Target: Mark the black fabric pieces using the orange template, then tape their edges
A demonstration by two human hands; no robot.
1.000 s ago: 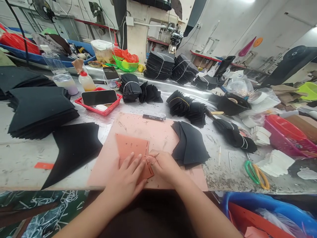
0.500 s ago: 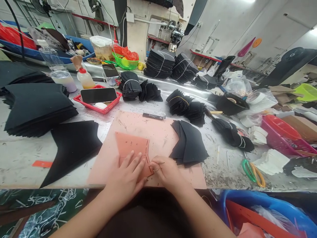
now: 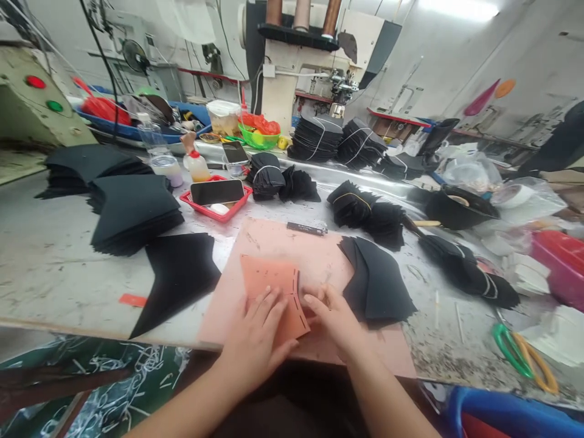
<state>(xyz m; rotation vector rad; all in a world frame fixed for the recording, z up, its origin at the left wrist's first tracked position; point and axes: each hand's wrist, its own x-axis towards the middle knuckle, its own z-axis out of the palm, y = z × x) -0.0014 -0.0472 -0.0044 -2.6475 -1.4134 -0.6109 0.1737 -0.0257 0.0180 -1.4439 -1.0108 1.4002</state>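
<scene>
The orange pattern piece [image 3: 270, 274] is under the flat, spread left hand [image 3: 260, 325], its slotted edge [image 3: 297, 298] running far to near beside the bent right hand [image 3: 340, 319], whose grip I cannot tell.

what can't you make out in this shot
All in the head view:
- what, if anything, the right hand pinches: blurred
- the part of the orange sheet under the left hand: hidden by that hand
- the lettering on the dark strip: too small
- the rest of the blue tub: cut off by the picture's edge
</scene>
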